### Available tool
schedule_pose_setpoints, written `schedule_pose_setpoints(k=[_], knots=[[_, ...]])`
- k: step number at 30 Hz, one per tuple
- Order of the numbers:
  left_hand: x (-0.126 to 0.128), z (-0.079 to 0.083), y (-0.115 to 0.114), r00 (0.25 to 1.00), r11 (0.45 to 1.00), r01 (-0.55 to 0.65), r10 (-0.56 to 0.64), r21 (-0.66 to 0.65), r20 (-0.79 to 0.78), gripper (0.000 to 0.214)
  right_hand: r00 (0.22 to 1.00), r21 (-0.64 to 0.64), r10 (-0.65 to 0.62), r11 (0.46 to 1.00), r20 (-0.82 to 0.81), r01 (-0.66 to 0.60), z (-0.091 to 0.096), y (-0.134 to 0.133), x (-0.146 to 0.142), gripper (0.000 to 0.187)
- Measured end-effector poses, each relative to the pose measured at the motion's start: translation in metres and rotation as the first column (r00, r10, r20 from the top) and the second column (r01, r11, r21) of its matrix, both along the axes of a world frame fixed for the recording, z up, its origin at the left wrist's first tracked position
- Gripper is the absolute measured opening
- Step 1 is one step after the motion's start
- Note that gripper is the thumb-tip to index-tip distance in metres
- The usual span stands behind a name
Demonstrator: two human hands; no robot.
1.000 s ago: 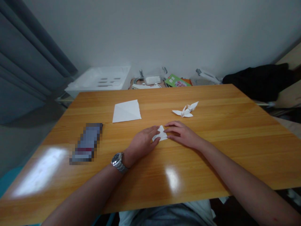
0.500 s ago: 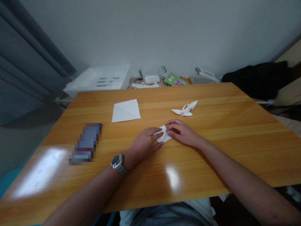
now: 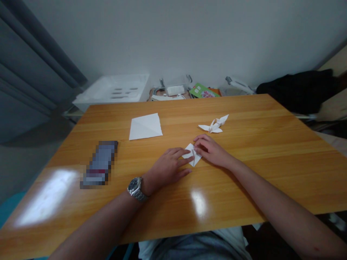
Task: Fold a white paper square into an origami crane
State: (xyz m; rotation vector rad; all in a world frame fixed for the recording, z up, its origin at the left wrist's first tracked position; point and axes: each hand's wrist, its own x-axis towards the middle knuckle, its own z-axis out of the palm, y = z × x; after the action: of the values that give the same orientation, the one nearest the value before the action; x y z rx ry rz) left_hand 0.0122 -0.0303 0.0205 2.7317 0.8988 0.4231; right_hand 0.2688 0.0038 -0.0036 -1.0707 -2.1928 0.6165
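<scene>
A small folded piece of white paper [image 3: 193, 161] lies on the table between my two hands. My left hand [image 3: 172, 164], a metal watch on its wrist, rests over the paper's left side with fingers stretched and apart, two fingertips on the paper. On the opposite side, my right hand [image 3: 210, 150] pinches the right edge of the paper between thumb and curled fingers. Its thumb tip is partly hidden. Just beyond the right hand sits a folded white paper crane [image 3: 214, 127]. Farther left is a flat, creased white paper sheet [image 3: 145, 127].
A phone [image 3: 101, 164], blurred out, lies at the left of the wooden table [image 3: 271, 144]. Behind the table's far edge are a white tray [image 3: 114, 88], a green booklet [image 3: 202, 91] and a dark cloth heap [image 3: 295, 92].
The small folded paper has turned and shifted slightly right, its corner now pointing toward me. My left thumb has come off it, while my right hand keeps its pinch.
</scene>
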Motion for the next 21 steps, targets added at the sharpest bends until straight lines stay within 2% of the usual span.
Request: schedule_pose_setpoints(k=[7, 14, 21], knots=[[0.0010, 0.0021, 0.0000, 0.999, 0.999, 0.011, -0.010, -0.032, 0.038, 0.043, 0.997, 0.012, -0.075, 0.997, 0.009, 0.075, -0.0020, -0.0010, -0.0020, 0.009], [0.0009, 0.0052, -0.0013, 0.999, 0.999, 0.032, -0.032, -0.012, -0.044, 0.042, 0.991, 0.009, -0.131, 0.991, 0.020, 0.130, -0.0025, -0.0026, -0.0062, 0.005], [0.0006, 0.0036, -0.0009, 0.999, 0.999, 0.033, -0.032, 0.004, -0.043, 0.042, 0.985, 0.052, -0.173, 0.984, 0.024, 0.172, -0.0089, -0.0031, -0.0088, 0.003]])
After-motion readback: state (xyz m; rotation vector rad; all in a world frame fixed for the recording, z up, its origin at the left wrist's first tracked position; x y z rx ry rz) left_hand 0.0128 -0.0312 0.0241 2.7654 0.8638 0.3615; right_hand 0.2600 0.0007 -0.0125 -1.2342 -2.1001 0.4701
